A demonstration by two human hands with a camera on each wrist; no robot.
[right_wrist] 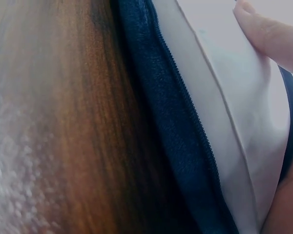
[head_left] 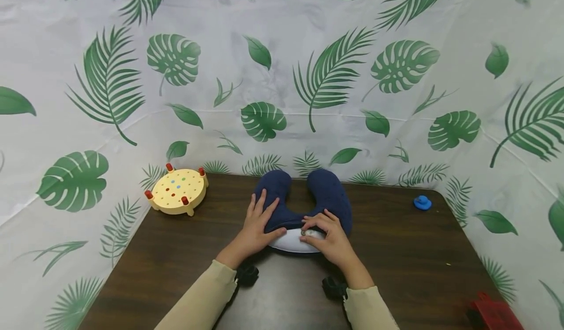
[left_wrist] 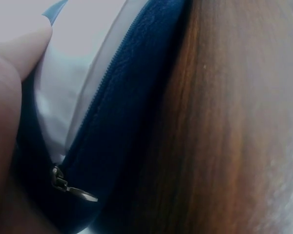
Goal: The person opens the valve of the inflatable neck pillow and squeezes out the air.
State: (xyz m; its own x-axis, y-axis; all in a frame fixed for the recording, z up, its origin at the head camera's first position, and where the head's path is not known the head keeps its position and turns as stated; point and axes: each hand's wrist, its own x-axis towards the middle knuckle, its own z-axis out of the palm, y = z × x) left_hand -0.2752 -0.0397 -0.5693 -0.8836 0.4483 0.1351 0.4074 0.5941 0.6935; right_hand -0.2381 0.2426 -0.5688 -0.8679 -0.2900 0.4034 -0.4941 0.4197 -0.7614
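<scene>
A navy U-shaped neck pillow [head_left: 330, 193] lies on the table with its curved end toward me. Its zipper is undone along that end, showing the white inner lining [head_left: 288, 243]. The metal zipper pull [left_wrist: 82, 194] hangs at one end of the opening in the left wrist view. My left hand [head_left: 255, 227] rests with spread fingers on the pillow's left arm, its thumb on the lining's edge. Over the lining, my right hand [head_left: 330, 237] curls thumb and index finger round a small pale thing with a round end [head_left: 303, 232]; I cannot tell its kind.
On the dark wooden table [head_left: 387, 261], a yellow round pegboard toy with red legs [head_left: 178, 190] stands at the back left. A small blue rubber duck [head_left: 422, 202] sits at the back right. Something red [head_left: 495, 313] is at the front right corner. Leaf-printed cloth surrounds the table.
</scene>
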